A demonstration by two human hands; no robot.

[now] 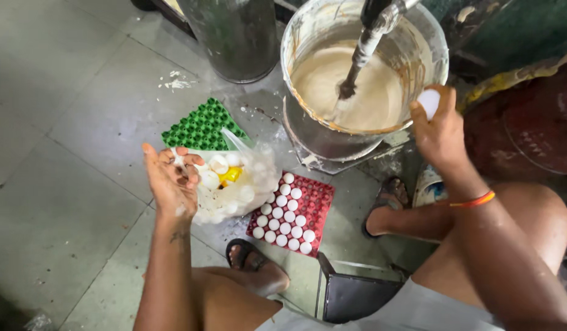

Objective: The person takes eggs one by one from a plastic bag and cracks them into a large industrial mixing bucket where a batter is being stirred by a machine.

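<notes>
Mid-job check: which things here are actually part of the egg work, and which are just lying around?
In use:
right hand holding a white egg
mixing bowl of batter
left hand at the plastic bag of eggshells
red tray of eggs

Lying about:
green tray, empty
metal cylinder
black stool

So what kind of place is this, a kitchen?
Probably a bakery or food workshop floor: a big mixing bowl of batter under a mixer, a red tray of white eggs, and a bag of eggshells.
</notes>
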